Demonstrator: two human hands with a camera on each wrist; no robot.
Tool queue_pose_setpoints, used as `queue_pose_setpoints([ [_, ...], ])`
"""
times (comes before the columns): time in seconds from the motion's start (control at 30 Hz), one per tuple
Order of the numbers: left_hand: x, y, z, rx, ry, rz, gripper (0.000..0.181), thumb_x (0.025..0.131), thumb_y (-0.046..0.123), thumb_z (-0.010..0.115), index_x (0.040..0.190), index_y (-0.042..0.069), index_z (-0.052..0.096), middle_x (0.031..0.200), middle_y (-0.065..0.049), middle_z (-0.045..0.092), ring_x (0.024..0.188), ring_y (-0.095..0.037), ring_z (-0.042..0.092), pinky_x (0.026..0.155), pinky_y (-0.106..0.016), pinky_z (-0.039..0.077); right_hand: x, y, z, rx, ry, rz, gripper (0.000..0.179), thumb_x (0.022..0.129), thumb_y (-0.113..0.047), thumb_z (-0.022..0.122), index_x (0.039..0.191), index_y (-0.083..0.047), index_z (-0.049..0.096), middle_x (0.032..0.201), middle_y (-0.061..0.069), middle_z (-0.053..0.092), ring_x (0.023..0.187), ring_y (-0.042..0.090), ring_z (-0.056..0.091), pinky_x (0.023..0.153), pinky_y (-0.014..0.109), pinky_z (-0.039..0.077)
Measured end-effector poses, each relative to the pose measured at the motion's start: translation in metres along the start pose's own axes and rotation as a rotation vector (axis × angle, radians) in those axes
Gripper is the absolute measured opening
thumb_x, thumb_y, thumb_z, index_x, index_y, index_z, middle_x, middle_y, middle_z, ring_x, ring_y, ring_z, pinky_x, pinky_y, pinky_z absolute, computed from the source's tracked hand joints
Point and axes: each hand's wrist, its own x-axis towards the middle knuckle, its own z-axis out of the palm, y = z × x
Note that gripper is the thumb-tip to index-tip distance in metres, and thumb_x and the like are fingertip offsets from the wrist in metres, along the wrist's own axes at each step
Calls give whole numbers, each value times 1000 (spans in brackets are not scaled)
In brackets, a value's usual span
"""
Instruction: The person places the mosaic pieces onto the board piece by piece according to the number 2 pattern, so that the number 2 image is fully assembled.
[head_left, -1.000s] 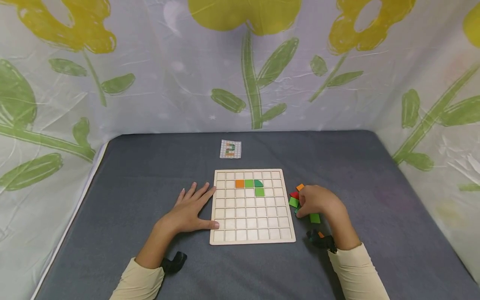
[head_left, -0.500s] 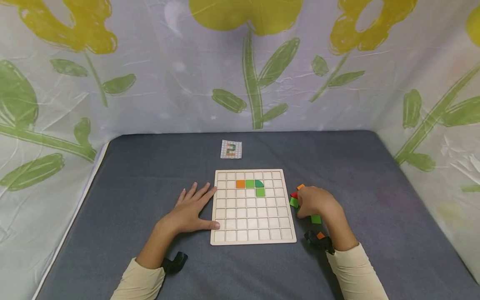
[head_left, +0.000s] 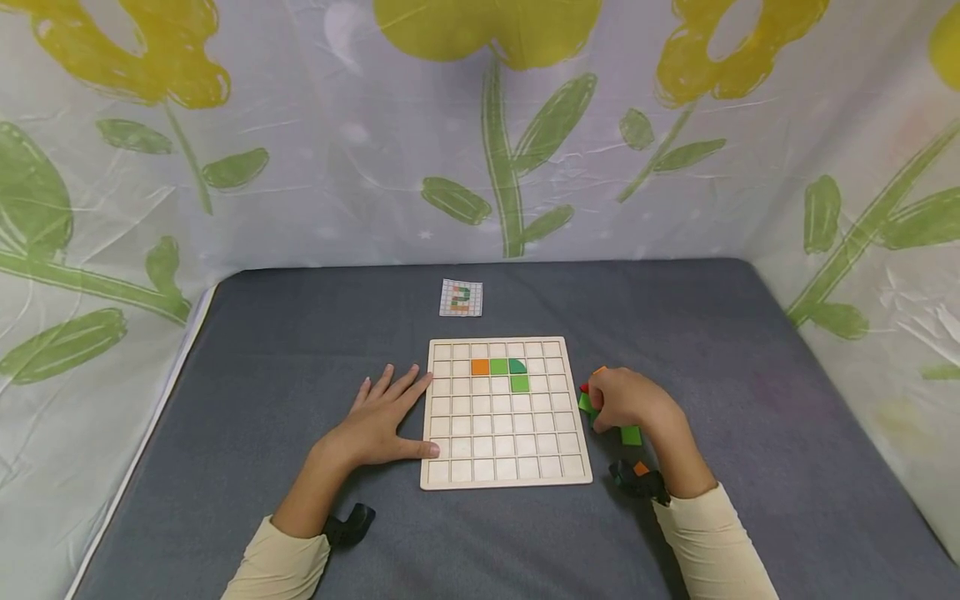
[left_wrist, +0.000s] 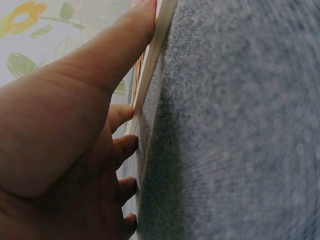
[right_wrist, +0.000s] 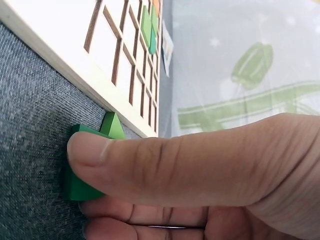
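My left hand [head_left: 372, 427] lies spread at the left edge of a wooden grid board [head_left: 504, 471]. Its thumb rests on the rim, and in the left wrist view the fingertips touch the board's side. An orange square [head_left: 480, 367], a green square [head_left: 498, 367], a dark green quarter-round tile [head_left: 517, 367] and another green square [head_left: 520, 383] sit in the grid. Right of the board, my right hand [head_left: 633, 398] pinches a dark green block [right_wrist: 82, 189] between thumb and fingers, low over the cloth. The thumb hides much of that block, so its full shape cannot be told.
Around the right hand lie a light green block [right_wrist: 113, 125], a red piece [head_left: 584, 387], a green square block [head_left: 631, 436] and an orange piece [head_left: 641, 468]. A small pattern card [head_left: 461, 298] lies behind the board on the grey cloth [head_left: 337, 317].
My right hand has shifted only slightly, and its fingers now cover more of the dark green block and the pieces beside it. The left hand and the tiles in the grid stay put.
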Motion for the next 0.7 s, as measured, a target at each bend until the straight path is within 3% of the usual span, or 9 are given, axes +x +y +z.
queue_pose_setpoints([
  [0.2, 0, -1, 1, -5, -7, -5, 109, 76, 67, 75, 160, 15, 29, 164, -18, 21, 149, -46, 3, 114, -65, -2, 1, 1, 0, 9, -11, -9, 29, 68, 2, 85, 74, -9, 59, 101, 5, 69, 67, 17, 51, 59, 31, 43],
  [0.47, 2, -7, 6, 8, -4, -16, 112, 75, 72, 73, 161, 19, 26, 165, -13, 18, 151, -42, 1, 116, -62, -4, -1, 0, -3, 26, -33, -36, 26, 71, 4, 83, 80, -10, 63, 78, -2, 57, 68, 15, 51, 62, 32, 44],
  [0.7, 3, -10, 7, 5, 4, -5, 113, 74, 75, 72, 161, 19, 27, 165, -14, 20, 150, -44, 2, 115, -64, -3, -1, 0, -6, 122, -74, -55, 25, 75, 8, 78, 86, -12, 67, 76, -2, 59, 66, 15, 53, 62, 32, 45],
])
